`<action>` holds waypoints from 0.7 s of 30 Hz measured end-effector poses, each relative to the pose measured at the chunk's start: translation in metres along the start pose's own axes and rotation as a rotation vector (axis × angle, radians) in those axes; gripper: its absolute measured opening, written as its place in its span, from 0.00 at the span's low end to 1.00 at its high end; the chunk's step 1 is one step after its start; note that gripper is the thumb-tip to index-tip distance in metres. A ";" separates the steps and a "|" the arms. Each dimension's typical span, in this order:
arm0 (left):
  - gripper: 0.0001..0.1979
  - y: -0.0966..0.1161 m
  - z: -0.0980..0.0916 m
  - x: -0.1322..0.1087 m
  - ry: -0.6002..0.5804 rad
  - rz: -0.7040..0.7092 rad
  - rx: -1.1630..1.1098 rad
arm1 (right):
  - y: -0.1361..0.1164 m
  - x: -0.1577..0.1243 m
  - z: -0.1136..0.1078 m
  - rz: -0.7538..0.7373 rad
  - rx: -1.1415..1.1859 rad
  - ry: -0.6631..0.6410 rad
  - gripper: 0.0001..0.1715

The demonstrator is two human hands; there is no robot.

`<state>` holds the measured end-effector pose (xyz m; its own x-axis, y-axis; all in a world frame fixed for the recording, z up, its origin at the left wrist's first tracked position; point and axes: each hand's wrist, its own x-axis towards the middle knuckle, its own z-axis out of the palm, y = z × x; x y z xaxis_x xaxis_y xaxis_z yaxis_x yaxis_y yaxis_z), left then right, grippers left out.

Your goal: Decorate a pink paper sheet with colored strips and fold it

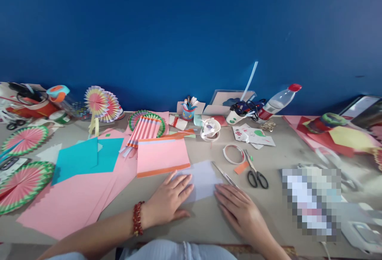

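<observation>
A sheet of pale lavender paper (pixel 203 176) lies flat on the grey table between my hands. My left hand (pixel 168 196), with a red beaded bracelet at its wrist, lies open with its fingertips on the paper's left edge. At the right edge rests my right hand (pixel 237 206), fingers stretched out and holding nothing. A slim pointed craft knife (pixel 226 174) lies just beyond the right fingers. Behind my left hand is a pink sheet with orange strips (pixel 162 154). Black-handled scissors (pixel 256 172) and a roll of tape (pixel 234 154) lie to the right.
Pink sheets (pixel 74 204) and turquoise paper (pixel 77 158) cover the left side, beside pleated paper fans (pixel 26 184). A bottle with a red cap (pixel 279 103) leans at the blue wall. A pixelated patch (pixel 312 200) hides something at right.
</observation>
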<state>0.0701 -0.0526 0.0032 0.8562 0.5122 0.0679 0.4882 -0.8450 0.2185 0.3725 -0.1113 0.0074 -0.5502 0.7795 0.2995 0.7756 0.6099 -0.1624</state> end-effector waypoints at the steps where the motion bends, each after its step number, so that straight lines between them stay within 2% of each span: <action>1: 0.34 -0.001 -0.001 -0.002 -0.003 -0.006 -0.001 | 0.003 -0.001 0.001 0.013 -0.034 -0.001 0.19; 6: 0.32 -0.005 -0.011 -0.024 -0.004 -0.039 -0.016 | 0.015 0.004 0.010 0.098 -0.137 0.022 0.21; 13: 0.33 -0.009 -0.021 -0.072 -0.045 -0.116 -0.030 | 0.029 0.021 0.020 0.171 -0.202 0.037 0.24; 15: 0.33 -0.009 -0.021 -0.081 -0.075 -0.139 -0.055 | 0.026 0.027 0.022 0.152 -0.197 0.009 0.27; 19: 0.32 -0.009 -0.024 -0.088 -0.103 -0.111 -0.164 | 0.019 0.041 0.027 0.014 -0.119 -0.097 0.33; 21: 0.32 -0.010 -0.026 -0.087 -0.128 -0.058 -0.222 | 0.020 0.049 0.032 0.036 -0.112 -0.109 0.35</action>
<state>-0.0132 -0.0849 0.0206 0.8494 0.5229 -0.0714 0.4997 -0.7534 0.4275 0.3515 -0.0566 -0.0113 -0.5468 0.8154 0.1901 0.8219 0.5660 -0.0635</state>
